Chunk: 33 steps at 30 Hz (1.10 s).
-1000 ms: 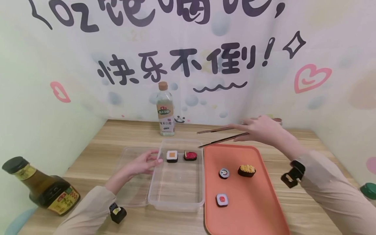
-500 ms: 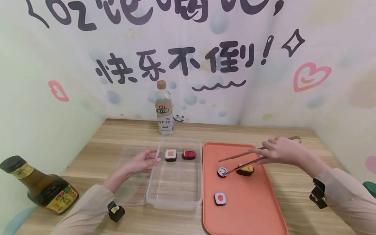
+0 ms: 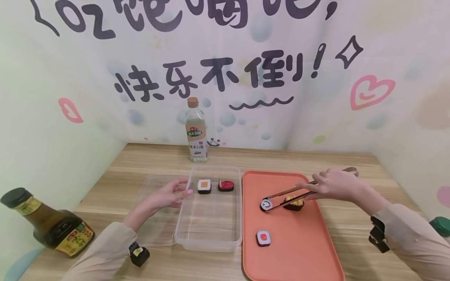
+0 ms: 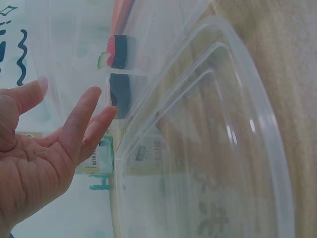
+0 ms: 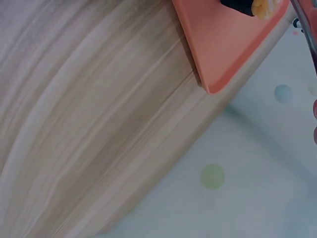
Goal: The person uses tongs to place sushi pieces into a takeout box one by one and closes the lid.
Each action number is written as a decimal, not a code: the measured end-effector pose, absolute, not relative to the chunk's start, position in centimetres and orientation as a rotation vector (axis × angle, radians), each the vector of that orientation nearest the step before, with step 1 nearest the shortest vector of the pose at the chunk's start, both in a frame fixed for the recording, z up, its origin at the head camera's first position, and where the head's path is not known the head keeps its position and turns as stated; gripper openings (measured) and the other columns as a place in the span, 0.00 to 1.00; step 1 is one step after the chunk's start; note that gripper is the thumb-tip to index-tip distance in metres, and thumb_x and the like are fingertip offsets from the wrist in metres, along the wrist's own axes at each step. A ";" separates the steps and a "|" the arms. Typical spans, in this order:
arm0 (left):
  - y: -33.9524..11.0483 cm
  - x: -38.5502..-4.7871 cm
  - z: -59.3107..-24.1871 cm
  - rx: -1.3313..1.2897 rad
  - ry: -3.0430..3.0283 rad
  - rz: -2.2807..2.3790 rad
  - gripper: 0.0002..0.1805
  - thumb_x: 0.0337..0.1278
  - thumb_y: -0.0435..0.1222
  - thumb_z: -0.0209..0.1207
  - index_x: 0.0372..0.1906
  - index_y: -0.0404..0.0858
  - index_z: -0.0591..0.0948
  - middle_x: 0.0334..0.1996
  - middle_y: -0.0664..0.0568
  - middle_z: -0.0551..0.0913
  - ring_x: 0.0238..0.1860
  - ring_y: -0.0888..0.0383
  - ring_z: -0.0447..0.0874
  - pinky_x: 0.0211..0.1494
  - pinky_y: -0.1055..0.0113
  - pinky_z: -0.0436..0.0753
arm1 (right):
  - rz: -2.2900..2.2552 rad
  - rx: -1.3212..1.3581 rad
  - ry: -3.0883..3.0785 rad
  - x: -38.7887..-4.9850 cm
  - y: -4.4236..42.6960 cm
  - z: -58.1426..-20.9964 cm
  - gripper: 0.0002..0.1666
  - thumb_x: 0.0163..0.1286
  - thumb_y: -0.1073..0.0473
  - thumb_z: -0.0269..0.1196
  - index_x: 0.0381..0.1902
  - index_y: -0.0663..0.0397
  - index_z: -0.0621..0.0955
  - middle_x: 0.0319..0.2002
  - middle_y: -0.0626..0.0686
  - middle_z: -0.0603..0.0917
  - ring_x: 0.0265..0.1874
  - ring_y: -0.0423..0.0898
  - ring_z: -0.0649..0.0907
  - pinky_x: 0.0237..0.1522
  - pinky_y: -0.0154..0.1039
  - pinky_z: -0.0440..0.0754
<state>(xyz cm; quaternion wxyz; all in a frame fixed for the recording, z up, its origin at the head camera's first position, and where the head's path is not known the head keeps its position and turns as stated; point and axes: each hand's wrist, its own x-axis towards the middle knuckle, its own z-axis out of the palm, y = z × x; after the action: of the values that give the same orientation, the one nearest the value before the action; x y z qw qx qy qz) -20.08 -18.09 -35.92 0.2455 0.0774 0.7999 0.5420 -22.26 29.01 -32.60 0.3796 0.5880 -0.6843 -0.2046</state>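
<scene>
My right hand grips a pair of brown tongs above the orange tray. The tips stand on either side of a small round sushi roll; whether they press on it is hard to tell. Beside it, partly covered by the tongs, sits a sushi piece with yellow topping. A sushi roll with a red centre lies nearer. My left hand touches the left wall of a clear plastic box, its fingers extended in the left wrist view. The box holds an orange-centred roll and a red-topped sushi.
A clear lid lies left of the box. Behind the box stands a white vinegar bottle. A dark sauce bottle is at the left, and a green cap shows at the right edge.
My right hand has come down from over the tray's far edge with the tongs, whose tips now flank the round roll and stand closer together. The left hand has stayed at the box.
</scene>
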 end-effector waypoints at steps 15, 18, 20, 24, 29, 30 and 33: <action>-18.2 -20.3 -36.1 0.210 2.181 1.489 0.37 0.62 0.40 0.52 0.68 0.27 0.49 0.62 0.24 0.57 0.58 0.34 0.69 0.52 0.53 0.82 | -0.472 1.370 -1.867 -22.3 28.1 -29.3 0.27 0.76 0.60 0.27 0.71 0.41 0.51 0.15 0.50 0.66 0.10 0.40 0.52 0.07 0.30 0.49; -18.2 -20.3 -36.2 0.210 2.180 1.488 0.37 0.62 0.40 0.52 0.68 0.27 0.49 0.63 0.24 0.57 0.58 0.34 0.69 0.52 0.53 0.82 | -0.411 1.355 -1.827 -22.7 26.9 -28.3 0.25 0.76 0.50 0.32 0.67 0.40 0.63 0.12 0.49 0.65 0.10 0.40 0.52 0.07 0.30 0.47; -18.3 -20.3 -36.2 0.204 2.177 1.495 0.37 0.62 0.39 0.52 0.68 0.27 0.49 0.63 0.24 0.57 0.58 0.34 0.69 0.52 0.53 0.82 | -0.390 1.356 -1.806 -23.0 25.7 -27.7 0.26 0.74 0.45 0.34 0.60 0.41 0.71 0.12 0.49 0.65 0.09 0.40 0.53 0.07 0.29 0.45; -18.4 -20.3 -36.2 0.196 2.167 1.514 0.37 0.62 0.39 0.52 0.67 0.27 0.49 0.63 0.24 0.57 0.58 0.34 0.69 0.53 0.52 0.81 | -0.415 1.374 -1.823 -23.2 22.9 -26.4 0.19 0.73 0.51 0.43 0.50 0.44 0.79 0.13 0.50 0.66 0.08 0.42 0.57 0.06 0.29 0.49; -18.3 -20.2 -36.1 0.197 2.168 1.508 0.36 0.62 0.39 0.52 0.67 0.27 0.49 0.63 0.24 0.57 0.59 0.34 0.68 0.54 0.51 0.81 | -0.521 1.404 -1.959 -23.1 19.3 -25.9 0.27 0.51 0.65 0.63 0.52 0.45 0.79 0.17 0.51 0.70 0.09 0.41 0.58 0.06 0.29 0.55; -18.2 -20.2 -36.0 0.196 2.169 1.504 0.36 0.63 0.39 0.51 0.67 0.27 0.49 0.63 0.24 0.57 0.59 0.34 0.68 0.54 0.52 0.81 | -0.535 1.409 -1.976 -23.1 18.5 -26.0 0.27 0.51 0.63 0.65 0.52 0.44 0.79 0.17 0.51 0.72 0.08 0.41 0.59 0.06 0.29 0.57; -18.0 -20.2 -36.0 0.177 2.171 1.501 0.35 0.63 0.39 0.51 0.67 0.28 0.50 0.63 0.25 0.57 0.59 0.35 0.68 0.53 0.53 0.81 | -0.598 1.447 -2.001 -23.2 15.9 -26.8 0.24 0.56 0.51 0.64 0.53 0.44 0.78 0.19 0.51 0.75 0.08 0.40 0.62 0.07 0.29 0.62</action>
<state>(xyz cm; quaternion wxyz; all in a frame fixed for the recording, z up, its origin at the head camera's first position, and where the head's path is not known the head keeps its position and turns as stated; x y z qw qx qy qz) -20.19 -18.02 -36.00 0.2455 0.0649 0.7956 0.5501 -23.23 15.93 -26.83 0.2960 0.5439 -0.7523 -0.2249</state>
